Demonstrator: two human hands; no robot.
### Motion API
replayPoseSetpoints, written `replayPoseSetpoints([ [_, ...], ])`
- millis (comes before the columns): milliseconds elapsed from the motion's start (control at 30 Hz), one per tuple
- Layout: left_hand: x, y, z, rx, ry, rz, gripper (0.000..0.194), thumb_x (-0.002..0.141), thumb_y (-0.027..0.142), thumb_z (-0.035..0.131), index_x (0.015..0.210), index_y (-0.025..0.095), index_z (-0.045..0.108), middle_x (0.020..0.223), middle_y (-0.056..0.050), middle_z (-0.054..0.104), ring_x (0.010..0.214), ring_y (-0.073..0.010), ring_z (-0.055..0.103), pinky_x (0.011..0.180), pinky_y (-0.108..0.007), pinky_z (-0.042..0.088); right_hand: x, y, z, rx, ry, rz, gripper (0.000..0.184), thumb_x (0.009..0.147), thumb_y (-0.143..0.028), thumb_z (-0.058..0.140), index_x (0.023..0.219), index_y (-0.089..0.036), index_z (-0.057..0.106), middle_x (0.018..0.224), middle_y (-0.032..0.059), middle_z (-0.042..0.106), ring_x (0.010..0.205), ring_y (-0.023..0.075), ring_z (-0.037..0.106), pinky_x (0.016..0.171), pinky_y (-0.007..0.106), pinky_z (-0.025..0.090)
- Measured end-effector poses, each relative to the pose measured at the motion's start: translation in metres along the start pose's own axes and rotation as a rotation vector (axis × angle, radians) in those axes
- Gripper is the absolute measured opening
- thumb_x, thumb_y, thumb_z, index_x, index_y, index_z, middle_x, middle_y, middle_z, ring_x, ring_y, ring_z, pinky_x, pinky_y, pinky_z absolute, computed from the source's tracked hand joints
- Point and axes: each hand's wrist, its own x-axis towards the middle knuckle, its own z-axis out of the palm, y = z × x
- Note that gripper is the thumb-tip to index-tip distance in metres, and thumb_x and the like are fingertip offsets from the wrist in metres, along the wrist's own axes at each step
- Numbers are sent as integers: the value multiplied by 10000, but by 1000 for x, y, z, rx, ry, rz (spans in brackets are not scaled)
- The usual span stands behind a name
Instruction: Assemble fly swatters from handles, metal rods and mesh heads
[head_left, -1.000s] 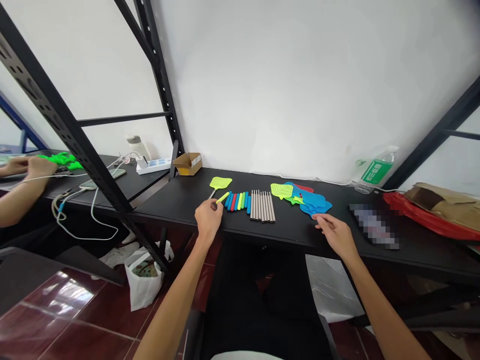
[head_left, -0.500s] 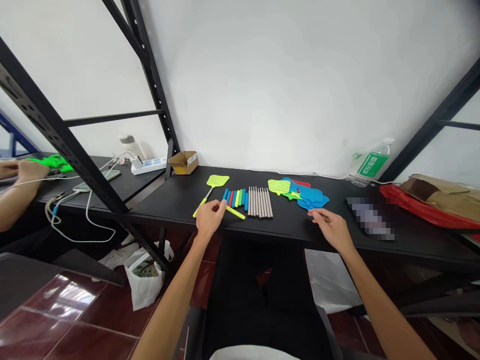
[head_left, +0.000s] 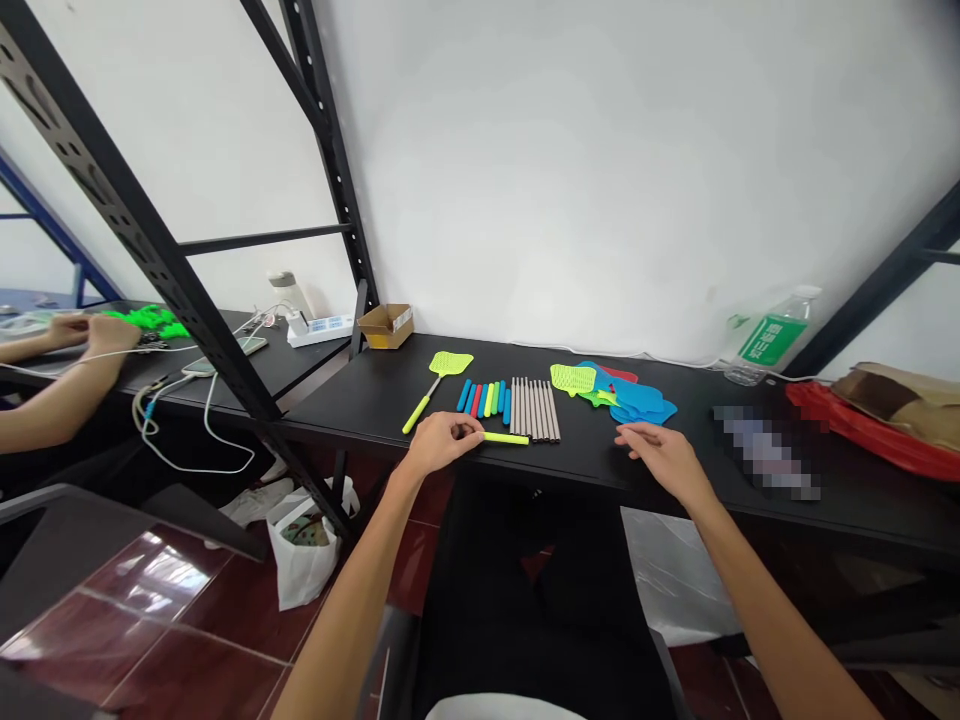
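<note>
This looks like a workshop: slotted steel upright [head_left: 154,240] at left, rowed flyswatter handles [head_left: 478,401] mid-frame, co-worker's hands [head_left: 112,333] far left.

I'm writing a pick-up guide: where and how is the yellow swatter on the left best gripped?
Probably around the middle of its yellow handle, from above, reaching in from the table's near edge. The handle is straight, looks thicker than the grey shaft, and points toward that edge, left of the left hand; the flat mesh head lies at the far end.

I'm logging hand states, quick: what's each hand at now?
Left hand: closed, holding a yellow handle.
Right hand: loosely open, nothing visible in it.
</note>
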Motion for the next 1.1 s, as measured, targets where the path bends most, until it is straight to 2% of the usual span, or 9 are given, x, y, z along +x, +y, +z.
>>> replayPoseSetpoints([
  [100, 0, 0, -3, -23, -41, 12, 246, 809, 442, 633, 843, 234, 759, 667, 19, 633, 581, -130, 472, 574, -252, 325, 12, -20, 17, 39, -104, 61, 359, 847, -478, 622, 1002, -179, 745, 962, 114, 778, 655, 195, 687, 491, 260, 513],
  [167, 0, 0, -3, -35, -67, 15, 225, 794, 430, 645, 840, 239, 754, 684, 19, 647, 597, -135, 495, 583, -252, 340, 24, -31, 31, 33, -146, 66, 304, 823, -447, 654, 951, -189, 753, 933, 104, 777, 593, 168, 657, 416, 229, 471],
  [333, 1, -3, -2, -42, -86, -9, 231, 757, 437, 685, 854, 243, 764, 712, 17, 672, 608, -141, 535, 603, -256, 368, 60, -51, 61, -41, -230, 113, 252, 779, -424, 714, 770, -174, 739, 805, 96, 765, 490, 127, 614, 382, 197, 460],
  [467, 0, -3, -3, -43, -88, -1, 258, 740, 465, 715, 884, 261, 782, 732, 23, 683, 615, -138, 541, 598, -256, 360, 84, -57, 73, -116, -270, 183, 281, 696, -397, 788, 599, -159, 672, 639, 106, 726, 402, 125, 573, 342, 200, 431],
  [633, -1, -2, -5, -29, -95, 7, 273, 743, 486, 711, 888, 270, 794, 741, 15, 689, 629, -147, 548, 583, -258, 339, 98, -56, 76, -215, -318, 229, 292, 643, -335, 808, 510, -164, 612, 499, 93, 660, 363, 144, 559, 340, 227, 442],
  [833, -1, -2, -5, -35, -98, -4, 292, 742, 515, 712, 885, 275, 800, 735, 6, 686, 635, -156, 553, 581, -262, 331, 96, -60, 78, -245, -333, 221, 305, 657, -267, 751, 449, -191, 541, 429, 76, 611, 348, 159, 551, 367, 253, 444],
  [967, -1, -3, -4, -33, -100, 7, 346, 696, 576, 751, 885, 291, 803, 741, 6, 681, 660, -164, 568, 577, -267, 322, 82, -60, 70, -173, -322, 198, 342, 701, -295, 705, 440, -199, 506, 405, 47, 564, 367, 143, 531, 372, 231, 407],
  [1100, -1, -2, -3, -2, -84, 22, 336, 684, 570, 774, 888, 305, 802, 744, 11, 670, 689, -170, 595, 592, -269, 329, 51, -48, 48, -7, -302, 166, 322, 811, -359, 589, 541, -198, 518, 526, 34, 595, 453, 116, 534, 426, 212, 429],
])
